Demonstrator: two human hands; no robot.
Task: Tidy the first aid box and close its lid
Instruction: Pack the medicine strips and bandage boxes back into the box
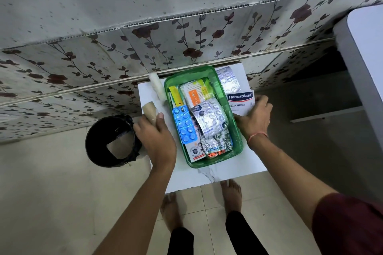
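A green first aid box [238,141] sits open on a small white table [207,178], between the person's 2 hands. No lid can be made out on it.

The left hand [157,136] is just beside the box's left wall, curled around the near end of a beige bandage roll [149,111], with the thumb laid along the roll's right side. The roll pokes out past the fingers, away from the person. Beyond it, further from the hand, a white gauze roll [156,87] lies on the table along the box's far-left corner. To the left of this hand, off the table edge, stands a black bin [113,141].

The right hand [256,118] is at the box's right wall, fingers together and bent over the near-right part of a white Hansaplast box [240,99], which lies on the table touching or nearly touching the green wall. Whether the hand grips it or only rests on it I cannot tell. Past this hand, a silver blister strip [228,80] lies on the table by the box's far-right corner.

Inside the box, between the hands: a blue blister pack [185,125] nearest the left hand, a silver pill strip [211,119] nearer the right, and a cotton-bud packet [192,94] at the far end.
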